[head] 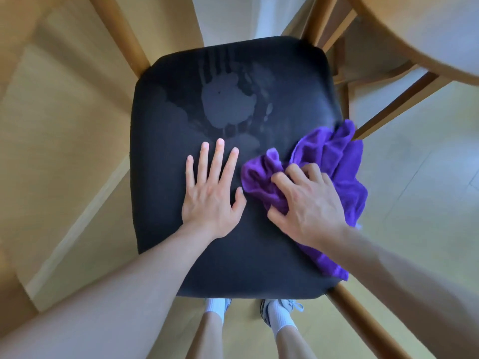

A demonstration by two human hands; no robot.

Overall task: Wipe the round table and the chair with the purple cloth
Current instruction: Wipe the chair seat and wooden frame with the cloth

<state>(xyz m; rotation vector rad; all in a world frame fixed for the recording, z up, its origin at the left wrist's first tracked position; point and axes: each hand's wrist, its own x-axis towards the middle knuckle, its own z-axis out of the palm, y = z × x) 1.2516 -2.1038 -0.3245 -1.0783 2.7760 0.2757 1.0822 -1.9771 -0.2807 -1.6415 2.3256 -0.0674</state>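
Chair seat (181, 255) | left hand (211, 193) flat, fingers spread | right hand (308, 206) fingers clutching purple cloth (334, 156)

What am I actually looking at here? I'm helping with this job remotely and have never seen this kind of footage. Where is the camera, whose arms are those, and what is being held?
There is no machine here. The one picture comes from a wide-angle camera worn on a person's head, looking down, so the arms reaching in from the bottom are that person's own, and the edges look bent.

Below them is a wooden chair with a black padded seat. The left hand lies flat on the seat, fingers straight and spread, holding nothing. The right hand grips a bunched purple cloth against the seat's right side; part of the cloth hangs over that edge.

The lighter patches farther up the seat look like damp marks, one shaped like a handprint. The curved wooden rim at top right is the round table. At the bottom are the person's feet in white socks on a pale floor.
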